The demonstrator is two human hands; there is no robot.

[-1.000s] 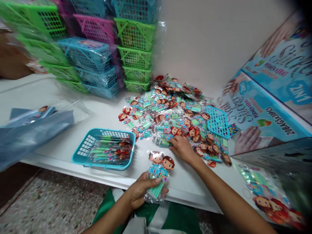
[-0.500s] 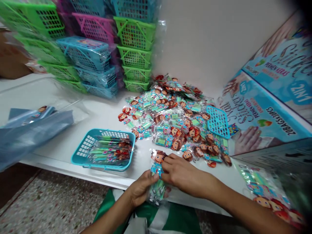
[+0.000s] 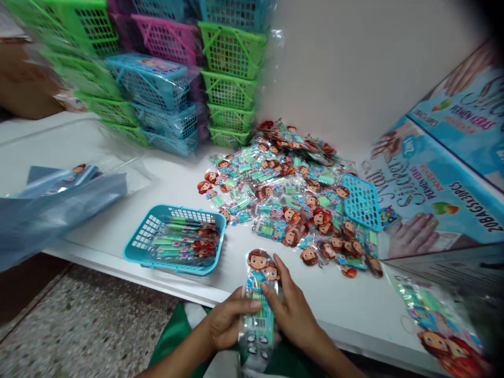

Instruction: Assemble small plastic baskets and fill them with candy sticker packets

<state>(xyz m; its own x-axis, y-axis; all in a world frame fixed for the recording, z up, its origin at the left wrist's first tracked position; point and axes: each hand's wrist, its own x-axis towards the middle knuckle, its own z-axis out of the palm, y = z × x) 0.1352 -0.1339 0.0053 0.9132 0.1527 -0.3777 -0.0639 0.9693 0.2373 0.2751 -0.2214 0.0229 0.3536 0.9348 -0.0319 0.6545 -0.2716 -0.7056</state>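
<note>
My left hand (image 3: 230, 317) is closed on the left side of some clear candy packets (image 3: 258, 302), its thumb across the front. From the right, my right hand (image 3: 293, 310) grips the same packets, thumb on the front and fingers along the edge. Cartoon heads show at their top and green sticks below; how many are stacked I cannot tell. To the left stands a blue plastic basket (image 3: 132, 252) with a row of similar packets (image 3: 187, 241) in it. Beyond my hands a big loose heap of packets (image 3: 283, 194) spreads over the white table (image 3: 220, 283).
A blue perforated lid (image 3: 361, 202) leans at the heap's right, against printed boxes (image 3: 429, 184). Wrapped stacks of green, pink and blue baskets (image 3: 230, 89) stand at the back left. Plastic bags (image 3: 79, 210) lie left. More bagged packets (image 3: 441, 325) sit at the right edge.
My right hand has shifted from the packets' top to their right side, thumb now on the front. The packets face me more squarely and show two heads. The view has turned slightly left.
</note>
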